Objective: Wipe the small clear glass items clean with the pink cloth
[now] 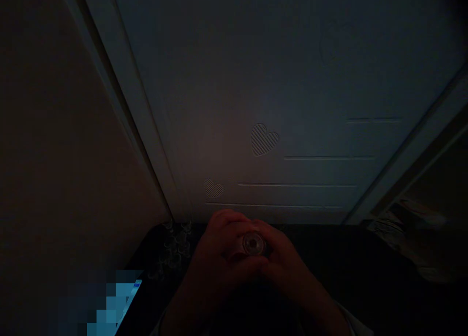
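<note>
Very dim light fills the head view. At the lower middle, my left hand and my right hand are closed together around a small object with a round, clear-looking end. That end faces up toward the camera and has a dark spot at its centre. The rest of the object is hidden by my fingers, so I cannot make out what it is. Both hands are over a dark surface.
A pale door-like panel with embossed hearts and lines stands beyond my hands. To the left is a brownish wall. A lit, pixelated screen lies at the lower left. Crumpled material shows at the right.
</note>
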Available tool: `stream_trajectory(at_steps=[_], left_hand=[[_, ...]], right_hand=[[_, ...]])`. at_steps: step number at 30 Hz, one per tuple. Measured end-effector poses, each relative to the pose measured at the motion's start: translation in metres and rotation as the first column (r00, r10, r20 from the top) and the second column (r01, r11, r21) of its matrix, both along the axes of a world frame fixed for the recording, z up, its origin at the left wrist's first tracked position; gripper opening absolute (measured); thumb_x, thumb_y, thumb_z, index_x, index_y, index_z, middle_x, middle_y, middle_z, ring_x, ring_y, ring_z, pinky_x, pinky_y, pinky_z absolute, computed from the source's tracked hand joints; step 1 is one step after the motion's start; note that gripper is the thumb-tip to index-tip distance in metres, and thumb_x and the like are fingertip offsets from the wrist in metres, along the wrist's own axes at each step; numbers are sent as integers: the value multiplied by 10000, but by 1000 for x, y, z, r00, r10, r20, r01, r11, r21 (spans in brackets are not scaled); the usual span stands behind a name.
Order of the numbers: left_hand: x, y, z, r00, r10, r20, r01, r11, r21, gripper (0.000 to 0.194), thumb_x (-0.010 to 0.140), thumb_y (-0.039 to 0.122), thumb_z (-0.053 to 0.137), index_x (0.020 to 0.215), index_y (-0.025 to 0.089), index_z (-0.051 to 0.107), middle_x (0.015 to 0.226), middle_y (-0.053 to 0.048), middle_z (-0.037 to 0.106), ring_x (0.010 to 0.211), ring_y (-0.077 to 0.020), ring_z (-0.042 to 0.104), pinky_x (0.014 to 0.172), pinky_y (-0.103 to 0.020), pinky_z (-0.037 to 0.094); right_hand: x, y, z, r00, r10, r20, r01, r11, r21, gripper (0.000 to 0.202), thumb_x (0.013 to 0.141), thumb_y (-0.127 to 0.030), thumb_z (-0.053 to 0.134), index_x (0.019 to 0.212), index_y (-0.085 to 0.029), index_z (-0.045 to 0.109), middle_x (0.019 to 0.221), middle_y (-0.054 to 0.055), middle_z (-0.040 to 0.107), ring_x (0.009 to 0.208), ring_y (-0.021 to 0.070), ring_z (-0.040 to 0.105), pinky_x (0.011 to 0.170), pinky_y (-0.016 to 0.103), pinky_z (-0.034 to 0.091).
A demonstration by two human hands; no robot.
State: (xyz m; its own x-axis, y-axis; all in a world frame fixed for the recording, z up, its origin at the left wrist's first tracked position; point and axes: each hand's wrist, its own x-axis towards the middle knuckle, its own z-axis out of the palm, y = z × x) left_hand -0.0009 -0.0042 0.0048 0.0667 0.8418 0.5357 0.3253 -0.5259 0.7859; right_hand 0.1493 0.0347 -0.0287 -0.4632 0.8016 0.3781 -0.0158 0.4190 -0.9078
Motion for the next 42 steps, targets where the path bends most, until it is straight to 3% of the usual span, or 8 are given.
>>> stream_trajectory(at_steps=[8,14,21,26,30,34,42], left_hand=[[-1,0,-4,998,-39,49,39,999,-14,319,676,164,851,953,302,772,1006,-5,697,950,-205,640,834,-294,523],[0,1,-3,997,-42,57,43,999,-15,304,675,164,841,943,291,775,999,-10,692,942,-203,655,824,-289,538],[-1,1,-2,997,-55,63,57,998,-29,294,673,210,871,939,289,774,995,-11,693,933,-209,657,815,-302,541],[-1,3,-5,997,-47,59,47,999,-7,297,685,182,865,941,298,769,986,-8,713,923,-212,655,821,-317,534],[-2,6,-5,997,-58,42,56,998,32,279,685,227,871,940,290,776,959,-21,712,911,-221,659,800,-320,536],[-1,4,0,996,-69,54,70,997,-18,219,699,298,865,902,278,788,934,-31,712,896,-226,671,785,-321,550],[0,-2,1,1000,24,-12,-25,999,-33,252,691,243,860,924,274,769,1003,-34,720,951,-238,671,848,-355,551]], right_hand=[[-2,4,-3,1000,14,14,-15,998,54,109,725,-201,628,818,-184,683,801,27,654,745,205,595,686,297,454],[-2,7,-7,998,47,-30,-44,996,71,186,767,-254,651,929,-188,714,930,53,715,844,227,632,756,313,471],[-1,7,-5,998,19,61,-23,998,63,115,780,-263,661,814,-173,722,793,30,673,725,197,599,648,291,450],[-2,10,-9,994,-31,109,25,998,52,76,772,-237,699,804,-182,739,781,25,686,728,197,613,654,290,456],[-4,14,-12,994,-14,110,2,994,111,152,822,-296,649,731,-195,718,736,23,675,706,197,605,650,293,445],[-7,14,-10,997,25,73,-36,988,148,208,862,-320,568,744,-208,697,742,30,687,711,202,599,650,297,435],[-2,9,-5,999,-24,26,24,1000,13,62,738,-162,645,769,-190,690,757,0,647,706,173,579,646,264,431]])
